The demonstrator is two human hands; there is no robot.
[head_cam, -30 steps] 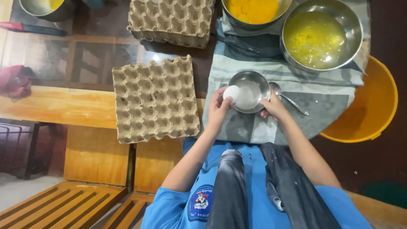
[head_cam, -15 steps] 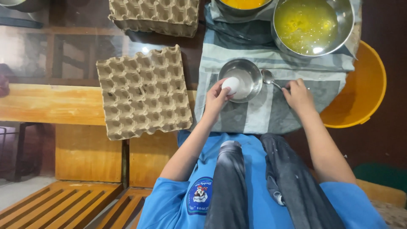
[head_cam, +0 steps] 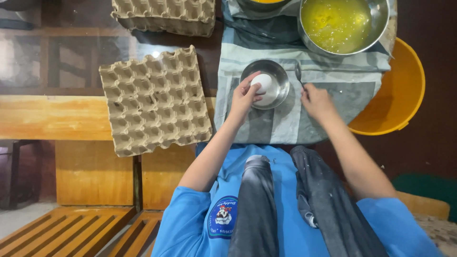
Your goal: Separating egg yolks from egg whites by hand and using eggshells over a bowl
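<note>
Striped cloth (head_cam: pixel 266 123), glass tabletop (head_cam: pixel 71 57), wooden bench (head_cam: pixel 52 116)

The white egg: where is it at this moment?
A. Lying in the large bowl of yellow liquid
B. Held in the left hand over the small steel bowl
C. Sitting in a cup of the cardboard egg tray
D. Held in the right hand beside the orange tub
B: the left hand has its fingers around the white egg right above the small steel bowl, while the right hand touches the spoon.
</note>
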